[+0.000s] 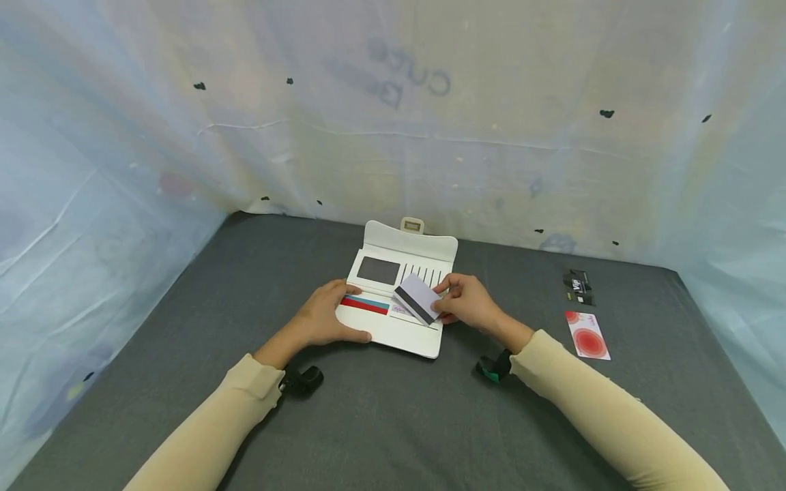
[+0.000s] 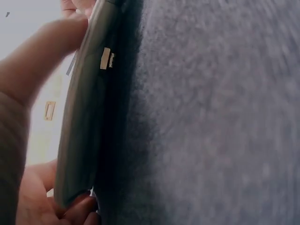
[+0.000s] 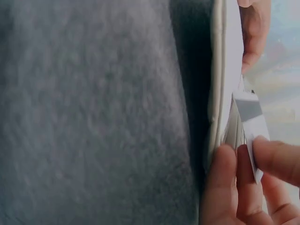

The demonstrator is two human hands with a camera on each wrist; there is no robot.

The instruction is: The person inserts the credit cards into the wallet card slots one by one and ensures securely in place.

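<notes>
Left wrist view: wallet [image 2: 82, 126] edge-on; left hand [image 2: 28, 93] blurred, cut off.

- Both arms come in from the bottom edge of the head view, sleeved to the wrists, converging toward the middle.
- Left forearm angles up toward 1 o'clock; left hand [image 1: 325, 317] lies palm down, fingers relaxed and pointing toward 2 o'clock, thumb stretched out toward 3 o'clock.
- Right forearm runs toward 10 o'clock; right hand [image 1: 468, 300] has fingers curled, thumb and fingertips pinched together at its 9 o'clock side.
- A small dark device sits under each wrist.
</notes>
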